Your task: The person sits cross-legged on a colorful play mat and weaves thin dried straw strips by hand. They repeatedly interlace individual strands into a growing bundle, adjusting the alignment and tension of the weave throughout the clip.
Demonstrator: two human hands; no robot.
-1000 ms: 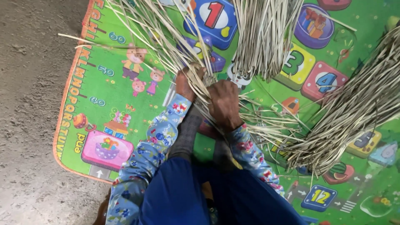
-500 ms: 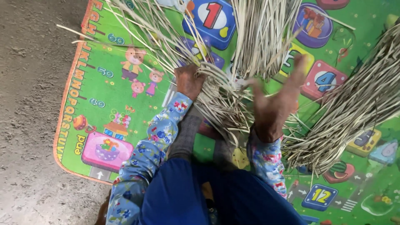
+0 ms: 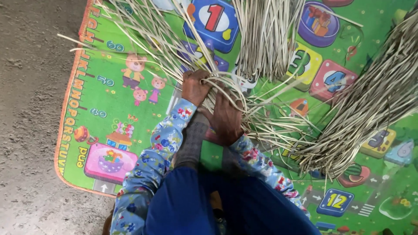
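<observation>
Together, both hands (image 3: 213,104) gripping pale strips (image 3: 226,89)

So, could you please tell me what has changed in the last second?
The right hand, lifted open to the right half a second ago, has come back down onto the pale dry reed strips beside the left hand, which kept gripping them. The reed bundles and green play mat stayed put.

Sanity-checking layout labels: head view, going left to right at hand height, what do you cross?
Bare ground → orange edge of the play mat → left hand → right hand → big bundle of pale straw strips.
</observation>
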